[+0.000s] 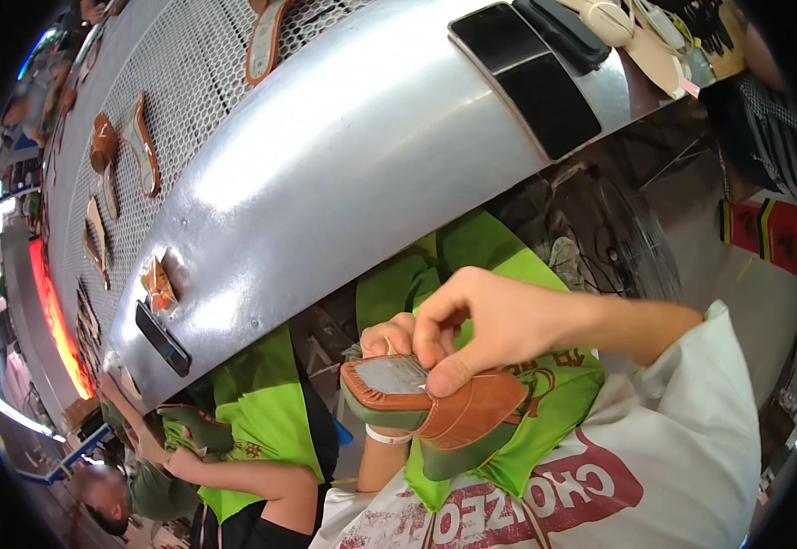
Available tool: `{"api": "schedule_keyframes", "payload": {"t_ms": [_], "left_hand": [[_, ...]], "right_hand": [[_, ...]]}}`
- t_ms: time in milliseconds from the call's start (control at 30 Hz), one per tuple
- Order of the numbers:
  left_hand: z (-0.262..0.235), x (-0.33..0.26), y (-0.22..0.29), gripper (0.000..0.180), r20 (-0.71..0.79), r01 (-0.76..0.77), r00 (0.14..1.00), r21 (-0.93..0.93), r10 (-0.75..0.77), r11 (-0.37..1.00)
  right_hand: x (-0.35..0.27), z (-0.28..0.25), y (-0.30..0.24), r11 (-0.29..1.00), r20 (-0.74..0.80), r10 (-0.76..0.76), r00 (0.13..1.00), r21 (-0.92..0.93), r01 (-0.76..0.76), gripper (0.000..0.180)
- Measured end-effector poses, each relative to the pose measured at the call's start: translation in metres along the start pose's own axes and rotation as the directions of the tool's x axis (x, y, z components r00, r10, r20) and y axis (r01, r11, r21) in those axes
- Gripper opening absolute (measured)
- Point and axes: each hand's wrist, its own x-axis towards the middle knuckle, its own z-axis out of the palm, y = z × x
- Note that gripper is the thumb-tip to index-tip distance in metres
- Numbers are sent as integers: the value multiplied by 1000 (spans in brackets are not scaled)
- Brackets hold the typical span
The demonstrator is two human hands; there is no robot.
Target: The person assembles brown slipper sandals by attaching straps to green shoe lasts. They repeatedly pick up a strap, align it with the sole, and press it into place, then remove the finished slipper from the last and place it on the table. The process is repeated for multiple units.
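A brown leather shoe upper [476,403] sits on a green shoe last [449,457] in front of my chest, its grey bottom board [394,375] turned upward. My left hand [387,336] is behind the far side, fingers curled against it; a white band circles that wrist. From the right, my right hand [471,320] reaches over the top. Its thumb presses near the edge of the grey board and its other fingers curl inward beside my left fingers. A thin pale bit shows by the left fingers, too small to make out.
A shiny metal table [343,156] spans the front, with a dark two-panel device [536,82] and a black phone [162,339] on it. Shoe parts [142,146] lie on a mesh conveyor [197,73] beyond. At left, a co-worker [261,476] holds another green last.
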Motion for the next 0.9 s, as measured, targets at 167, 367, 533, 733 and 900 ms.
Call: {"api": "schedule_keyframes", "payload": {"t_ms": [167, 367, 533, 733, 900], "left_hand": [[-29, 8, 5, 39, 27, 30, 999, 137, -34, 990], [16, 5, 25, 24, -119, -7, 977, 806, 175, 592], [62, 7, 24, 14, 108, -190, 948, 947, 299, 258], [55, 2, 31, 12, 244, -306, 899, 944, 364, 122], [54, -7, 38, 14, 271, -321, 898, 943, 348, 94]], "right_hand": [[-27, 42, -28, 540, -150, -619, 771, -794, 279, 33], [-27, -19, -3, 865, -317, -427, 847, -415, 282, 32], [-27, -28, -1, 870, -390, -449, 804, -396, 294, 49], [-7, -22, 8, 780, -372, -572, 731, -523, 344, 49], [-1, -22, 16, 794, -334, -568, 752, -462, 395, 46]]}}
